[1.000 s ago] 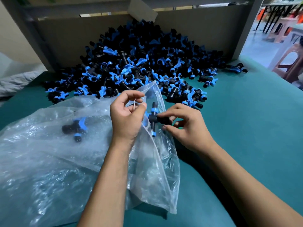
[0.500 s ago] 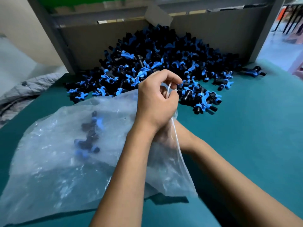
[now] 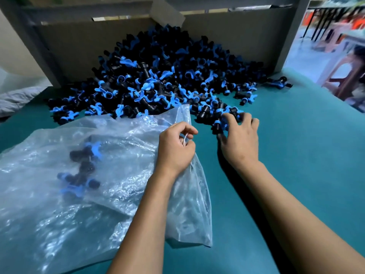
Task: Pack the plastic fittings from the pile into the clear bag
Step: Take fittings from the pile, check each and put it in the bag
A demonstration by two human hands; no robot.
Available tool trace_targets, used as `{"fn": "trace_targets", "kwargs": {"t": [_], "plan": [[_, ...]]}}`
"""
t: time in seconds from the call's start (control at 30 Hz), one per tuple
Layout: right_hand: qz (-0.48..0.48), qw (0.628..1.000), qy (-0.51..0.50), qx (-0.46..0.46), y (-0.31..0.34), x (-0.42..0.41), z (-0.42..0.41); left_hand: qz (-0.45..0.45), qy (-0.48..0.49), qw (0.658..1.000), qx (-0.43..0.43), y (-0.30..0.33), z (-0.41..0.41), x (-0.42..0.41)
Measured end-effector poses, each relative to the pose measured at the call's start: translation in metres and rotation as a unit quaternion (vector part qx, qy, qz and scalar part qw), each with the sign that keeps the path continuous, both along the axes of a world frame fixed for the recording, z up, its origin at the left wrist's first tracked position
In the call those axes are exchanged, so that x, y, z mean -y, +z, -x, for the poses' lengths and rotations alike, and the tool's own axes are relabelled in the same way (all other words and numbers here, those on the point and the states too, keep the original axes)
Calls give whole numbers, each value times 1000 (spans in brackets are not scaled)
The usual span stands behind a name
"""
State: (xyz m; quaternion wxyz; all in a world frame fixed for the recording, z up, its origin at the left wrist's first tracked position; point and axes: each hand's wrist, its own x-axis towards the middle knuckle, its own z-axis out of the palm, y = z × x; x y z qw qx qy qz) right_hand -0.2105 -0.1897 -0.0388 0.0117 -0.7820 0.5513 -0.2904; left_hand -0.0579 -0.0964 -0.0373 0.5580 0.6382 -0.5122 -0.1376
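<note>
A big pile of black and blue plastic fittings (image 3: 167, 76) lies at the back of the teal table. The clear bag (image 3: 59, 194) lies crumpled at the front left, with a few fittings (image 3: 83, 167) showing through it. My left hand (image 3: 175, 149) pinches the edge of the bag's mouth and holds it up. My right hand (image 3: 239, 139) is at the near edge of the pile, fingers curled over a fitting (image 3: 218, 126) there. Whether it has a firm hold of that fitting is unclear.
A grey cardboard wall (image 3: 79, 40) backs the pile. The teal table (image 3: 306, 155) stretches to the right. A single fitting (image 3: 280, 83) lies apart at the back right. Plastic stools (image 3: 347, 76) stand beyond the table's right edge. Grey cloth (image 3: 17, 95) lies at far left.
My right hand came out of the bag without the fitting it carried and reached to the pile's near edge. The left hand keeps its pinch on the bag's mouth, now lower.
</note>
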Motion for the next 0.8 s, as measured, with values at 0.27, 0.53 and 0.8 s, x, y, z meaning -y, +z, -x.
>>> {"fn": "trace_targets", "kwargs": {"t": [0.27, 0.53, 0.8], "plan": [[-25, 972, 42, 232, -1, 3, 10, -16, 4, 991, -135, -16, -13, -6], [-169, 772, 44, 611, 11, -10, 20, -25, -10, 992, -126, -21, -16, -3], [-292, 733, 221, 574, 7, -32, 4, -2, -95, 977, -191, -15, -14, -8]]}}
